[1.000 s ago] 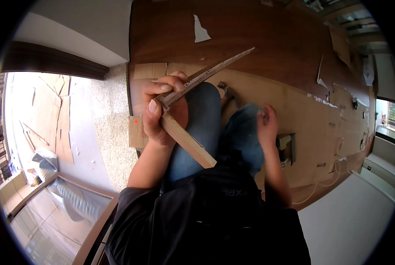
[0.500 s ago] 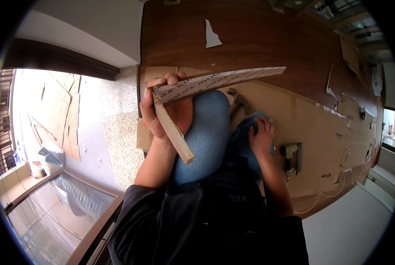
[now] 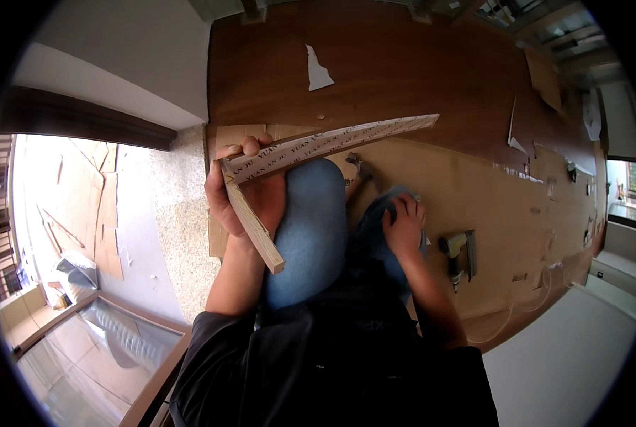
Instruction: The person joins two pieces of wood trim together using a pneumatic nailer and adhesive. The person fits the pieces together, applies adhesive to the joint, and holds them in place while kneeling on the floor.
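My left hand (image 3: 249, 199) grips the corner of an L-shaped wooden trim piece (image 3: 332, 142), its fingers over the top edge and its palm behind. The long arm of the trim, wrapped in printed film, reaches out to the right. A shorter bare wood arm (image 3: 255, 226) slants down toward my left forearm. My right hand (image 3: 406, 223) rests on my right knee in blue jeans, fingers laid over the cloth, with nothing in it. A hammer (image 3: 361, 169) lies on the floor beyond my knees, its handle partly hidden by my leg.
To the right, a nail gun (image 3: 459, 255) lies on brown floor covering (image 3: 499, 213) with a thin hose (image 3: 501, 329) behind it. A torn white scrap (image 3: 318, 71) sits on the dark wood floor (image 3: 389, 64). A stone sill (image 3: 183, 213) and a glass-paned frame (image 3: 101, 356) are at left.
The whole view has shifted slightly, so the things appear a little further left and lower. My left hand keeps its hold on the trim; my right hand stays on the knee.
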{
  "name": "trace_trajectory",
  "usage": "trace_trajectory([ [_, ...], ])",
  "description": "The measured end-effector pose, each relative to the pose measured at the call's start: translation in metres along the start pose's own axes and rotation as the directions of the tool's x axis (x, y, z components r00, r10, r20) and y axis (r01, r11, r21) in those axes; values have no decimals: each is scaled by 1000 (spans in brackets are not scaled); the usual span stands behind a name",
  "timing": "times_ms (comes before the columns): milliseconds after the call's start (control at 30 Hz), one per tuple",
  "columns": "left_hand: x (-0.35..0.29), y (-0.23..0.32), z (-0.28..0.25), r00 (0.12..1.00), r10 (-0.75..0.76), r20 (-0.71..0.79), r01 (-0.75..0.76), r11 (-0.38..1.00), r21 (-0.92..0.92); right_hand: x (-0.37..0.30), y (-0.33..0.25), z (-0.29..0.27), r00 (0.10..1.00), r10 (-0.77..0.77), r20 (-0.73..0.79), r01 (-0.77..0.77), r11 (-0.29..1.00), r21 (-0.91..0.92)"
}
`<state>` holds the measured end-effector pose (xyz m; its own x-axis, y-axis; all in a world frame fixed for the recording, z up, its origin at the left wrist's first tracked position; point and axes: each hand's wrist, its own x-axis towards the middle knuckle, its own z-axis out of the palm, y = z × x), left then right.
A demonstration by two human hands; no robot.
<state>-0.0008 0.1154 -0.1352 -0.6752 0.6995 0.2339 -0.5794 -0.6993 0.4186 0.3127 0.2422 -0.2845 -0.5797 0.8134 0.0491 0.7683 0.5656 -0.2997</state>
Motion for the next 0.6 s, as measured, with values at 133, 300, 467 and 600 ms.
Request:
trace_trajectory([
  [133, -1, -1, 0, 1000, -13, 12, 13, 1000, -11, -4, 0, 2, 1000, -4, 6, 5, 1000, -19],
  [300, 4, -12, 12, 1000, -4, -3, 4, 997, -71, -12, 12, 11, 999, -54, -7, 53, 998, -36],
  [467, -8, -3, 12, 997, 45, -68, -52, 992, -115, -12, 6, 10, 996, -75, 40, 77, 995, -56],
  [600, -1, -9, 18, 1000, 26, -16, -27, 996, -87, -11, 5, 7, 998, -47, 41, 47, 999, -1],
])
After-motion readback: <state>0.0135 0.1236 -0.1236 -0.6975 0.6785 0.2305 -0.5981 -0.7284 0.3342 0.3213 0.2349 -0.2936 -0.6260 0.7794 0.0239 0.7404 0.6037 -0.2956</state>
